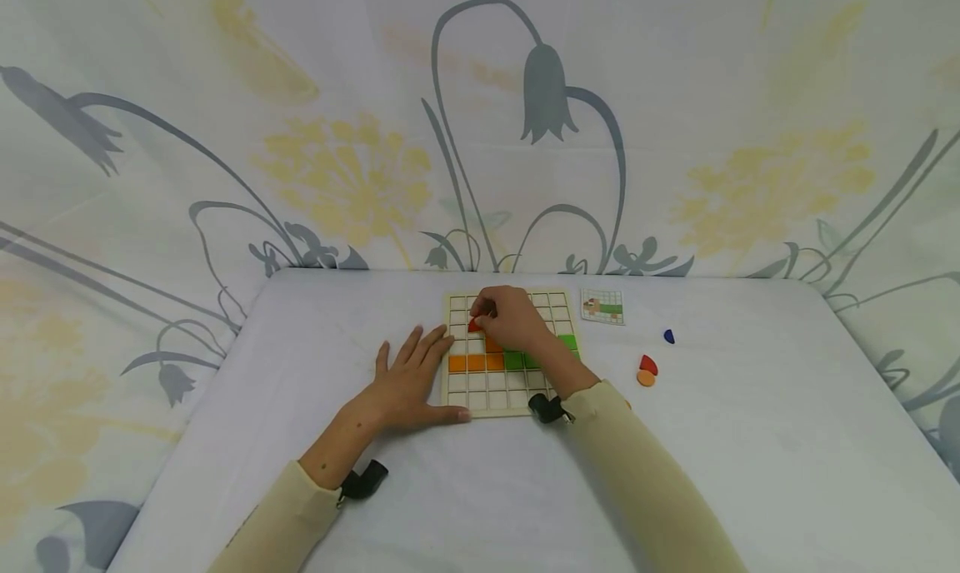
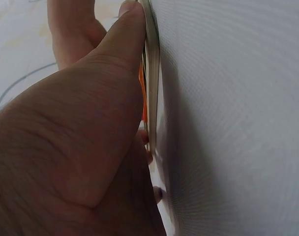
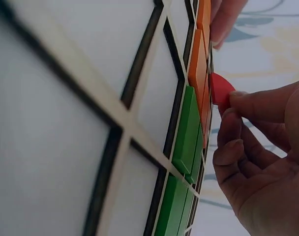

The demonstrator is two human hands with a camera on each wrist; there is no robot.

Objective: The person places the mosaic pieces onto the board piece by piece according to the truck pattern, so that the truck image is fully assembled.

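A pale wooden grid board lies on the white table, with orange square tiles and green square tiles set in some of its cells. My right hand is over the board's upper part, pinching a red quarter-round piece between thumb and fingertips. In the right wrist view that piece stands tilted, its edge right at the grid beyond the orange tiles. The left hand rests spread at the board's left side, fingertips along that edge and thumb on the lower left corner. Part of the grid is hidden under my right hand.
Right of the board lies a small printed card showing a coloured grid picture. Farther right are a dark blue piece, another red piece and a round orange piece. A flower-patterned cloth rises behind the table.
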